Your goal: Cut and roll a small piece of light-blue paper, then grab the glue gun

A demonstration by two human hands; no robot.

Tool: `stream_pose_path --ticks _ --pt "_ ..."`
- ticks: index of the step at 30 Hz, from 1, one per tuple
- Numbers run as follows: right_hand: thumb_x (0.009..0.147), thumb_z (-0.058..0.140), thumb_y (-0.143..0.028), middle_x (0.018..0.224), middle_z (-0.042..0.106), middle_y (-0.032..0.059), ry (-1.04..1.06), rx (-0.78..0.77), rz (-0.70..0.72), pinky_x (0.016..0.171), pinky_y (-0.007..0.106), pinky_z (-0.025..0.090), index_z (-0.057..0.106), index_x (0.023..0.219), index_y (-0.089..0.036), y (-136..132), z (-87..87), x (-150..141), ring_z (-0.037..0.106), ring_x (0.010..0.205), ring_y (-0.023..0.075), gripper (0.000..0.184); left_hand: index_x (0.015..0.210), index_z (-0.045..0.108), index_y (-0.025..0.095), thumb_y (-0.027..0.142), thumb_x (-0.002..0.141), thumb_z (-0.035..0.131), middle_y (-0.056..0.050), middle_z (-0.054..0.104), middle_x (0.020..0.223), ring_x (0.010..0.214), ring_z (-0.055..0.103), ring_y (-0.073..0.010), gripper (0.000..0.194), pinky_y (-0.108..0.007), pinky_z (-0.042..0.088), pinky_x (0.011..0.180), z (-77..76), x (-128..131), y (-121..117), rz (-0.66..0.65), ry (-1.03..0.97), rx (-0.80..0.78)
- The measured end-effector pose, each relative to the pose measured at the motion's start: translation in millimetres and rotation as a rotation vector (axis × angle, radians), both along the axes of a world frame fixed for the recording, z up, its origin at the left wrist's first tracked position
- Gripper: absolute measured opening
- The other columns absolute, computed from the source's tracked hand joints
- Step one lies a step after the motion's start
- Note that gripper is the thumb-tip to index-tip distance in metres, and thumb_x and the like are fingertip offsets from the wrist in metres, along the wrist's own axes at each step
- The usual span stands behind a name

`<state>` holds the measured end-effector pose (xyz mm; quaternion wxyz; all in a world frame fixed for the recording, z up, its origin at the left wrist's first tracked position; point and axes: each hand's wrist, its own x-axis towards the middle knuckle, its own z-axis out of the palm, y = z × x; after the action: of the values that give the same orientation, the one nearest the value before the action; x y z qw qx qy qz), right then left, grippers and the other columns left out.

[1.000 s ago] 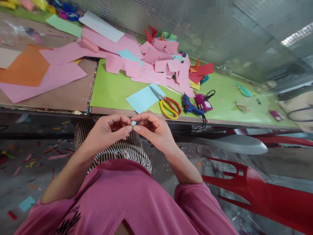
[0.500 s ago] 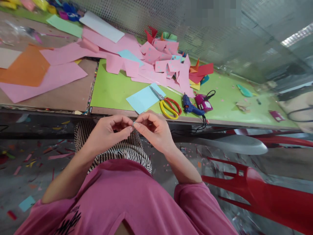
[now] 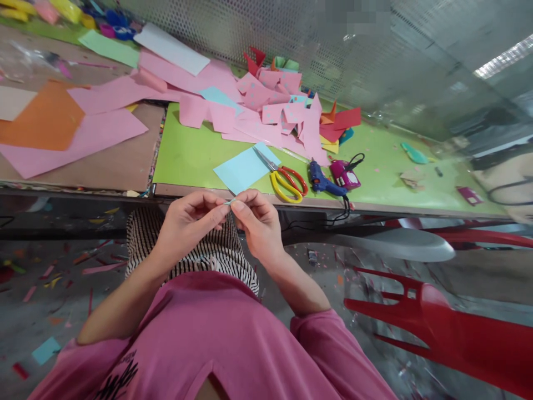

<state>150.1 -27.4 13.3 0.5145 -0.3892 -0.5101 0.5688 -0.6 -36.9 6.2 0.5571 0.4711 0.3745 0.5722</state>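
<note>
Over my lap, at the table's front edge, my left hand (image 3: 194,219) and my right hand (image 3: 258,219) meet fingertip to fingertip. Both pinch a tiny light-blue piece of paper (image 3: 228,203), mostly covered by the fingers. Just beyond them a light-blue sheet of paper (image 3: 237,169) lies on the green tabletop. Scissors (image 3: 287,180) with one red and one yellow handle rest with their blades across that sheet. To their right lies a blue glue gun (image 3: 322,180), beside a magenta box-shaped thing (image 3: 345,174) with a black cord.
Pink paper strips and cut pieces (image 3: 270,105) pile along the perforated back panel (image 3: 233,33). Orange paper (image 3: 45,119) lies over pink paper at left. A red plastic chair (image 3: 449,328) stands at right. Paper scraps litter the floor (image 3: 75,300).
My right hand and forearm have shifted slightly left and turned a little. The light-blue piece shows slightly more between my fingertips. The tabletop things have not moved.
</note>
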Motion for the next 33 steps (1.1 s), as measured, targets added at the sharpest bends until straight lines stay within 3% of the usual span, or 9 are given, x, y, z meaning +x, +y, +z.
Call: stream_pose_path --ticks 3,7,11,15,20,23,28,33 --pt "0.087 0.076 -0.047 0.074 0.053 -0.005 -0.054 0.034 0.049 0.059 0.025 0.041 0.067 0.092 -0.025 1 4.0 6 0.046 0.063 0.009 0.024 0.075 0.07 0.018 0.025 0.079 0.078 0.003 0.066 0.065 0.057 0.061 -0.0081 0.011 -0.018 0.054 0.055 4.8 -4 2 -0.019 0.007 -0.028" --pt "0.085 0.078 -0.039 0.09 0.057 -0.0029 -0.262 0.18 0.183 0.059 0.025 0.039 0.07 0.112 -0.029 4 16.7 20 0.046 0.068 0.0091 0.029 0.069 0.068 0.018 0.024 0.075 0.079 0.003 0.063 0.058 0.048 0.055 -0.0059 0.014 -0.015 0.048 0.048 9.7 -14 6 -0.188 -0.022 -0.16" --pt "0.088 0.076 -0.031 0.092 0.06 -0.0022 -0.383 0.316 0.272 0.057 0.025 0.037 0.072 0.105 -0.027 7 25.6 27 0.043 0.064 0.0081 0.017 0.069 0.068 0.018 0.024 0.071 0.081 0.004 0.062 0.053 0.044 0.052 -0.0053 0.015 -0.014 0.044 0.044 9.7 -18 9 -0.335 -0.089 -0.286" --pt "0.091 0.074 -0.031 0.089 0.062 -0.0018 -0.416 0.397 0.253 0.057 0.025 0.036 0.072 0.1 -0.025 8 24.8 26 0.046 0.066 0.009 0.011 0.069 0.069 0.017 0.024 0.071 0.081 0.003 0.063 0.055 0.046 0.054 -0.005 0.014 -0.014 0.044 0.046 9.8 -18 9 -0.392 -0.092 -0.319" --pt "0.092 0.072 -0.033 0.09 0.062 -0.0016 -0.433 0.403 0.221 0.058 0.025 0.037 0.071 0.101 -0.025 6 22.1 24 0.045 0.064 0.0082 0.012 0.074 0.07 0.017 0.025 0.072 0.079 0.004 0.063 0.057 0.047 0.053 -0.0053 0.012 -0.014 0.045 0.047 10.7 -17 9 -0.343 -0.07 -0.281" --pt "0.088 0.075 -0.037 0.09 0.061 -0.002 -0.438 0.327 0.195 0.056 0.024 0.038 0.069 0.106 -0.024 5 23.9 24 0.045 0.063 0.008 0.023 0.072 0.069 0.018 0.026 0.074 0.078 0.004 0.063 0.058 0.048 0.054 -0.006 0.013 -0.016 0.046 0.048 11.1 -16 8 -0.248 -0.002 -0.208" --pt "0.091 0.069 -0.031 0.074 0.058 -0.0038 -0.529 0.305 0.112 0.055 0.024 0.038 0.065 0.082 -0.021 5 30.1 22 0.044 0.058 0.0075 0.014 0.074 0.071 0.018 0.027 0.079 0.074 0.001 0.067 0.065 0.054 0.056 -0.008 0.011 -0.019 0.047 0.053 15.6 -16 3 -0.053 0.25 -0.013" --pt "0.087 0.068 -0.025 0.065 0.054 -0.0055 -0.571 0.318 0.104 0.051 0.024 0.034 0.063 0.075 -0.021 5 37.3 18 0.041 0.054 0.0077 0.013 0.076 0.074 0.019 0.024 0.08 0.072 0.0 0.071 0.068 0.06 0.061 -0.0108 0.007 -0.021 0.05 0.058 27.9 -20 0 0.029 0.387 0.108"
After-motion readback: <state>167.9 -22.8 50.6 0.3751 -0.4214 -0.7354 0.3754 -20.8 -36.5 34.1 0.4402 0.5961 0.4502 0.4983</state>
